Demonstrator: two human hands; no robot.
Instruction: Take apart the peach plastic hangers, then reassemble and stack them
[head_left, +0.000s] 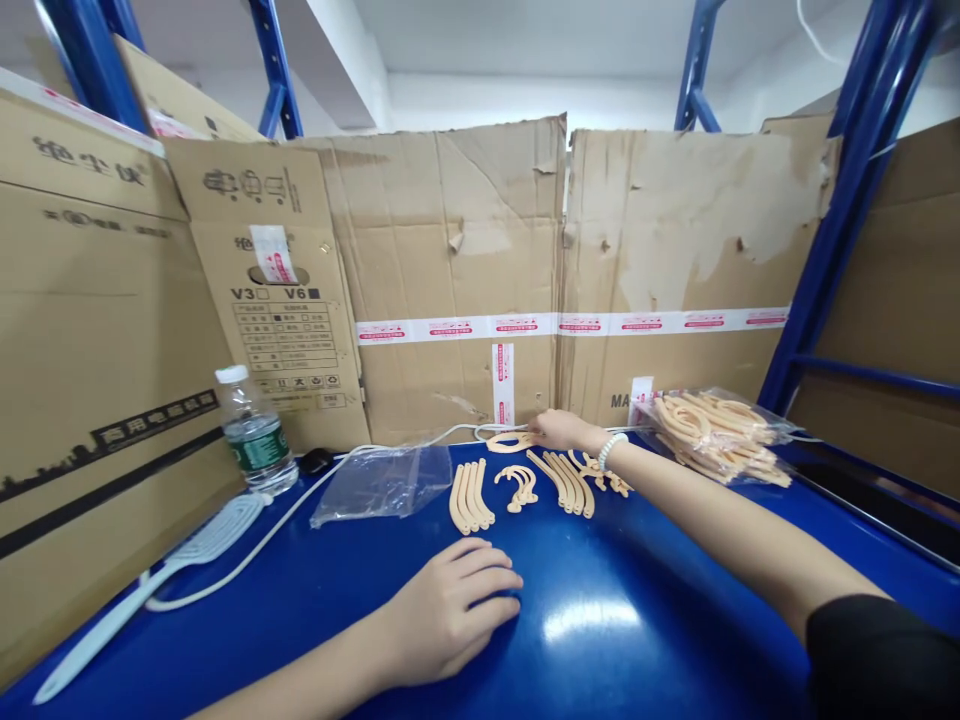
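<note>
My left hand point(463, 612) lies on the blue tabletop with loosely bent fingers, open and holding nothing. Just beyond it is a row of several curved, light wooden strips point(471, 496). My right hand point(561, 430) reaches to the back of the table, its fingers closed at the right end of a flat oval wooden ring point(507, 443); the fingertips are partly hidden. In front of that ring lie small curved wooden pieces point(517, 487). To their right is a second row of strips point(564, 484), and more small branching pieces point(616, 478) lie partly behind my right wrist.
Clear bags of wooden pieces point(709, 430) are piled at the back right. An empty-looking plastic bag point(382, 485) lies left of the strips. Further left are a water bottle point(259, 440), a pale blue hairbrush point(195, 545) and a white cable point(277, 522). Cardboard point(450, 260) walls the back.
</note>
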